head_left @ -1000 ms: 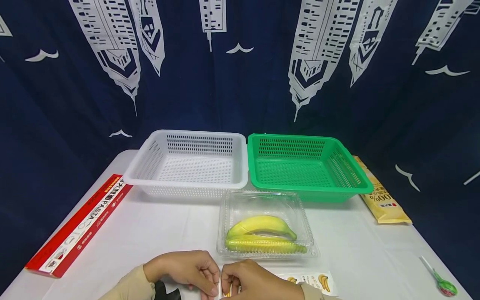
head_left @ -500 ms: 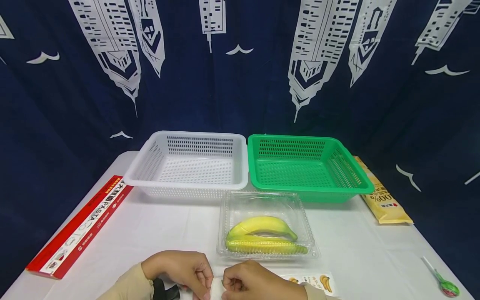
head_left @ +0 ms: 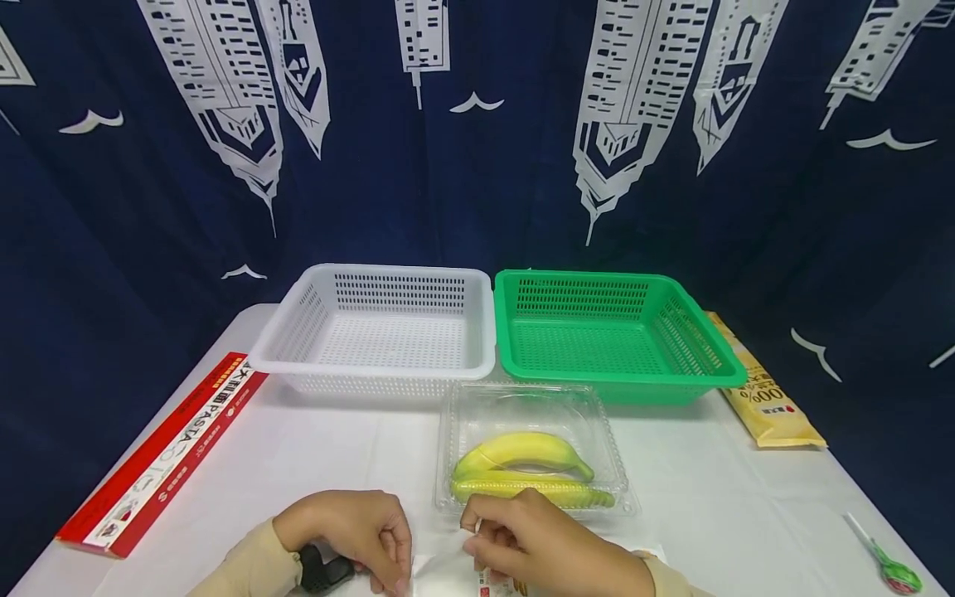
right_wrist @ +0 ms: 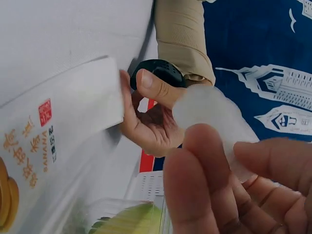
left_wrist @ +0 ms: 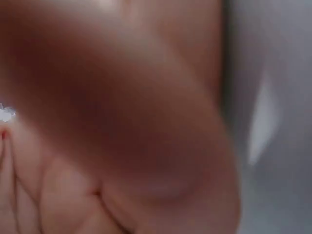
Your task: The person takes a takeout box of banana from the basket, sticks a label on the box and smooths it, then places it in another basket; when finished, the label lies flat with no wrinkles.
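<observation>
My left hand (head_left: 358, 531) holds the end of a white strip of banana labels (right_wrist: 63, 122), printed with orange lettering, a red stamp and bananas. Between its thumb and fingers my right hand (head_left: 545, 543) pinches a thin, translucent whitish piece with a rounded edge (right_wrist: 214, 109), apart from the strip in the right wrist view. Whether it is a peeled sticker I cannot tell. In the left wrist view only blurred fingers (left_wrist: 122, 122) show. Just beyond the hands stands a clear plastic clamshell box (head_left: 537, 406) with a banana (head_left: 522, 449) and a corn cob (head_left: 552, 494) inside.
White basket (head_left: 403, 369) and green basket (head_left: 619, 388) stand side by side at the back. A red pasta box (head_left: 157, 456) lies along the left edge. On the right are a yellow packet (head_left: 772, 406) and a green lollipop (head_left: 895, 574).
The hands have drawn apart. My right hand has lifted and shifted right with the translucent piece, while my left has moved slightly left.
</observation>
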{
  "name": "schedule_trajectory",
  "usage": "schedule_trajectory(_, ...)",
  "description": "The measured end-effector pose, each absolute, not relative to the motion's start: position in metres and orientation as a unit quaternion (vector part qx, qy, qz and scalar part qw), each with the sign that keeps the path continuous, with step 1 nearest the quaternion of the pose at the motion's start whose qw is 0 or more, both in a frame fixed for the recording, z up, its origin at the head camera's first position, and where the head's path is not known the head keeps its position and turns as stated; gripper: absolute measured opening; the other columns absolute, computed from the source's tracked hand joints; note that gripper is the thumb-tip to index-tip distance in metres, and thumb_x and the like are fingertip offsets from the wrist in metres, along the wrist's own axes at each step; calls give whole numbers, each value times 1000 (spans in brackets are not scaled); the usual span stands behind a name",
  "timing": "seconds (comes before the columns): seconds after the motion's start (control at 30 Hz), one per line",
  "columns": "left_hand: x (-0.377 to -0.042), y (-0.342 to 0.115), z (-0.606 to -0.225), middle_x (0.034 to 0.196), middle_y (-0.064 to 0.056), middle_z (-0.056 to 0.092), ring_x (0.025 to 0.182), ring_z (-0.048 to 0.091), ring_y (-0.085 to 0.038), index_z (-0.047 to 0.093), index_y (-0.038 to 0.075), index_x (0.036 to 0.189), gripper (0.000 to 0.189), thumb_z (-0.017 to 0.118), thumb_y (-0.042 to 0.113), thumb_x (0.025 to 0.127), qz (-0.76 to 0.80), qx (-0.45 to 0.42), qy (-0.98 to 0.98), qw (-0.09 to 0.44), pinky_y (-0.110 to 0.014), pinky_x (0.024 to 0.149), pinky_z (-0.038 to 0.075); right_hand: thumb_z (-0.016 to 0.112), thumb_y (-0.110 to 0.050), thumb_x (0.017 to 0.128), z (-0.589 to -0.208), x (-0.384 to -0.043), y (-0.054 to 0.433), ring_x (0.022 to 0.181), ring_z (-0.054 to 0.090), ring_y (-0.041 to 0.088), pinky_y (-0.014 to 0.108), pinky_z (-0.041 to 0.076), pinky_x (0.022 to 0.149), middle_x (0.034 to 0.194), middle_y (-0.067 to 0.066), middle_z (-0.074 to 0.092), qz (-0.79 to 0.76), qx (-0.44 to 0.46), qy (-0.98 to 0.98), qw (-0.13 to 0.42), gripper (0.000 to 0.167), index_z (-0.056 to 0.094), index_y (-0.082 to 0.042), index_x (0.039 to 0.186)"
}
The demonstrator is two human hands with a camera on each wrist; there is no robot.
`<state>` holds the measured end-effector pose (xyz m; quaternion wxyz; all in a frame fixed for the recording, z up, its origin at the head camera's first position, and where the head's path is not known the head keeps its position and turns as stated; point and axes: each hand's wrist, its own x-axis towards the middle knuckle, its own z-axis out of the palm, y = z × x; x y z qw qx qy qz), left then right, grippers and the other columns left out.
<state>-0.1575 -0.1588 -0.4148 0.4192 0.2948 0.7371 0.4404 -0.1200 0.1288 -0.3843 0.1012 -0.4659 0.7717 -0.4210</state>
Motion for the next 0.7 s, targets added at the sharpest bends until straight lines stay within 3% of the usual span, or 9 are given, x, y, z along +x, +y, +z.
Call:
schedule_trajectory(0.1, -161, -165, -414, 63, 9, 67, 52, 51, 1, 76, 0, 87, 7, 82, 2, 90, 445, 294, 753, 386, -13, 49, 39, 70, -10, 106, -383, -123, 130, 73, 58, -13, 16, 57, 65, 82, -6, 71, -428, -474, 765, 85, 8, 69, -13, 99)
schedule_trajectory(0.23, -170, -170, -413, 82, 6, 69, 59, 55, -3, 70, 3, 111, 17, 77, 8, 97, 451, 297, 780, 314, -17, 53, 45, 73, 7, 97, -380, -127, 133, 81, 64, -9, 21, 62, 69, 89, -3, 74, -449, -469, 757, 76, 18, 71, -11, 100)
schedule_trajectory(0.33, -175, -168, -414, 105, -2, 72, 79, 68, -10, 63, 4, 130, 32, 74, 14, 101, 461, 289, 806, 235, -22, 64, 55, 65, 16, 90, -377, -132, 137, 83, 65, -4, 24, 63, 71, 90, -2, 74, -464, -465, 752, 61, 30, 72, -10, 102)
schedule_trajectory(0.43, -178, -163, -416, 128, -15, 69, 109, 72, -26, 55, 3, 144, 45, 72, 19, 105, 478, 278, 817, 164, -35, 84, 62, 56, 18, 91, -374, -137, 143, 84, 68, 2, 28, 64, 71, 94, 2, 75, -490, -455, 742, 55, 33, 73, -7, 103)
schedule_trajectory(0.57, -182, -154, -419, 149, -28, 56, 132, 61, -46, 40, 2, 158, 58, 65, 23, 110, 509, 263, 811, 120, -60, 106, 54, 59, 11, 99, -370, -142, 147, 81, 68, 4, 28, 63, 66, 91, 7, 75, -536, -426, 727, 52, 22, 74, -4, 100)
schedule_trajectory(0.7, -186, -145, -419, 159, -33, 43, 142, 49, -55, 28, 3, 165, 68, 63, 25, 111, 547, 242, 794, 109, -72, 112, 44, 73, 6, 96, -369, -146, 148, 75, 63, 1, 20, 56, 61, 84, 3, 71, -562, -396, 726, 36, 8, 73, -2, 97)
